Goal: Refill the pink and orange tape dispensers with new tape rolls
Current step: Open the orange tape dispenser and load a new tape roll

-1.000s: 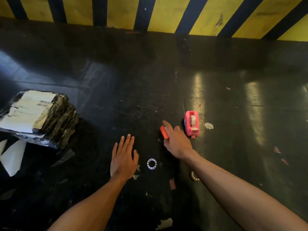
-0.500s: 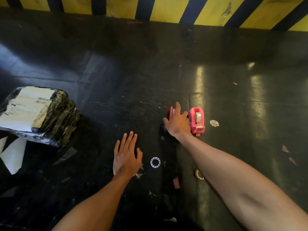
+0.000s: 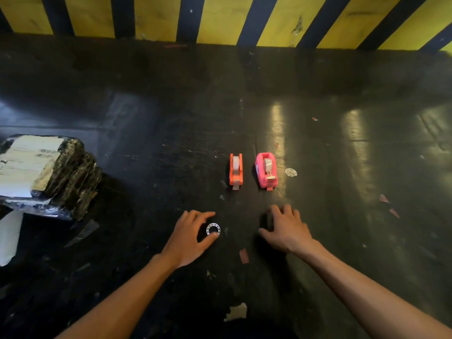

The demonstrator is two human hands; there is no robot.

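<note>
The orange tape dispenser (image 3: 236,170) and the pink tape dispenser (image 3: 266,172) stand side by side on the black table, each with a tape roll in it. A small white ring-shaped core (image 3: 213,229) lies nearer to me. My left hand (image 3: 189,237) curls around that ring, thumb and forefinger touching or almost touching it. My right hand (image 3: 286,231) rests with spread fingers on the table below the pink dispenser, covering the spot where a second ring lay.
A black plastic-wrapped parcel with a white label (image 3: 44,172) sits at the left edge. A small clear disc (image 3: 291,172) lies right of the pink dispenser. Scraps of tape and paper (image 3: 244,255) dot the table. A yellow-black striped wall (image 3: 220,18) bounds the far side.
My right hand let go of the orange dispenser beside the pink one and drew back toward me. My left hand shifted right onto the white ring.
</note>
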